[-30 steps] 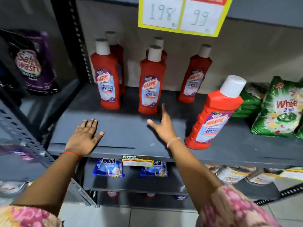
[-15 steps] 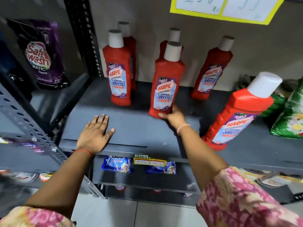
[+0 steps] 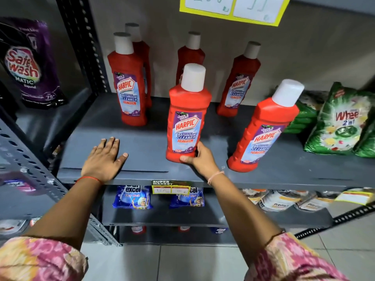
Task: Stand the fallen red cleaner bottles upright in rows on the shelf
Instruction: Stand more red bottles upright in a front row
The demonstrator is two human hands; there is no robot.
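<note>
Six red plastic Harpic bottles (image 3: 187,116) with white caps stand on the grey metal shelf (image 3: 284,171). Right hand (image 3: 199,159) grips the front-centre bottle's base near the shelf's front edge. Left hand (image 3: 104,159) lies flat, fingers spread, on the shelf left of it.

Left hand (image 3: 103,159) lies flat, fingers spread; right hand (image 3: 199,159) is curled in a grip, arm extended.

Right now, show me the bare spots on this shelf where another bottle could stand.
Bare shelf lies between the left hand and the front-left bottle, and along the front edge between the held bottle and the front-right bottle. The right end is crowded by green detergent packs.
</note>
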